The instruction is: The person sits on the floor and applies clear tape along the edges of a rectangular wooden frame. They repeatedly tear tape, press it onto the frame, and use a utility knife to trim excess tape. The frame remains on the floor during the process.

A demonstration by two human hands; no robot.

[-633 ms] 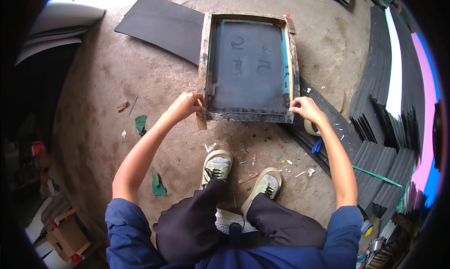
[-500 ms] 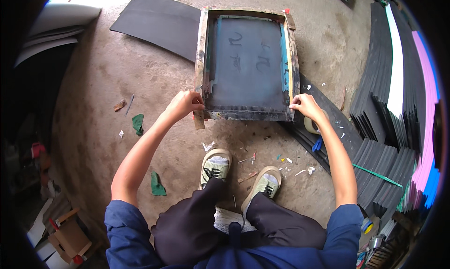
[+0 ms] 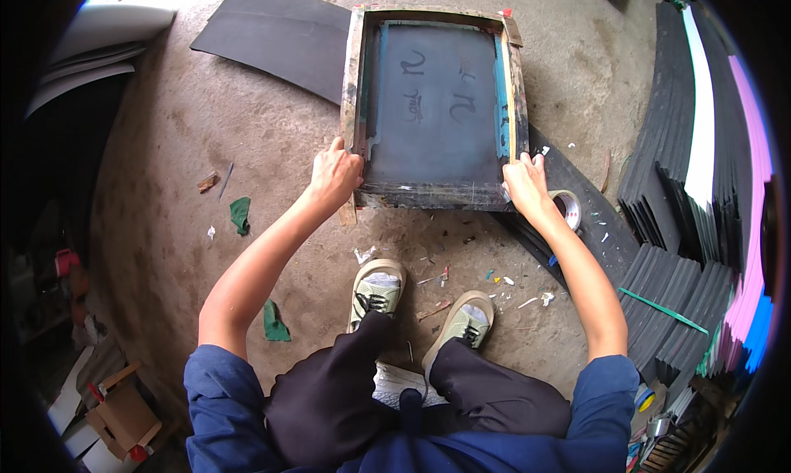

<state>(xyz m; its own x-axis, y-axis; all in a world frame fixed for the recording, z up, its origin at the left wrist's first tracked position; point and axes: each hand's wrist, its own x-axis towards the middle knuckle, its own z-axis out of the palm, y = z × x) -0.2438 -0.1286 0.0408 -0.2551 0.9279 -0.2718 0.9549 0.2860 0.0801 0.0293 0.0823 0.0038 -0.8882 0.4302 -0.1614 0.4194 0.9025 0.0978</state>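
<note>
In front of me is a wooden screen-printing frame (image 3: 348,94), its sides stained with paint. Its dark mesh (image 3: 437,143) carries faint curly marks, with blue along the inner edges. At the frame's near left corner, my left hand (image 3: 335,173) is closed around the wooden side. My right hand (image 3: 526,183) grips the near right corner in the same way, fingers bent over the wood. What lies directly beneath the frame is mostly hidden.
A large black sheet (image 3: 272,36) lies beyond the frame at left. Near my right wrist sits a tape roll (image 3: 568,209) on dark boards. Stacked black sheets (image 3: 667,300) line the right side. Green scraps (image 3: 276,321) and litter dot the floor. A cardboard box (image 3: 124,423) stands lower left.
Both hands have shifted from pinching the near corners to a fuller grip, knuckles up. The frame has moved very slightly away from me. More of the tape roll shows.
</note>
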